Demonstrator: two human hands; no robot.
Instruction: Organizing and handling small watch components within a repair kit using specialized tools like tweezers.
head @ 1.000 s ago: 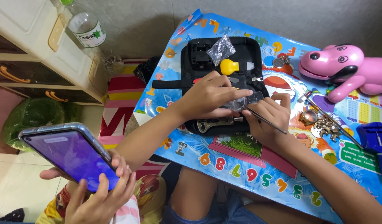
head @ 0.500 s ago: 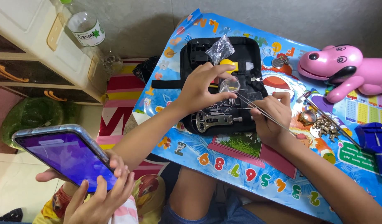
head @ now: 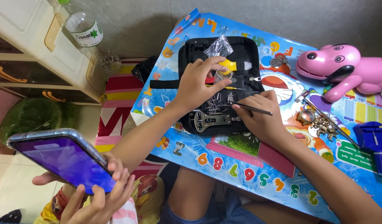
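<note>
A black tool case [head: 251, 54] lies open on a colourful printed mat [head: 249, 166]. My left hand [head: 197, 83] reaches into the case and pinches a small clear plastic piece [head: 222, 75] next to a yellow-handled tool [head: 229, 65]. My right hand [head: 261, 118] rests on the case's near right edge and holds a thin metal tool [head: 251, 108] that points left. A metal wrench-like tool [head: 209, 120] lies in the case just below my hands. A crumpled clear bag [head: 219, 46] sits at the case's far side.
A pink toy dog [head: 344, 68] stands at the mat's far right, with a heap of small metal parts [head: 322, 122] and a blue tool [head: 375, 143] nearer. Another person's hands hold a phone [head: 62, 159] at lower left. A plastic bottle [head: 84, 29] stands by a cabinet [head: 29, 45].
My left hand has lifted the clear piece and moved it toward the yellow tool. My right hand, with the thin tool, has shifted slightly left. The phone has sunk a little.
</note>
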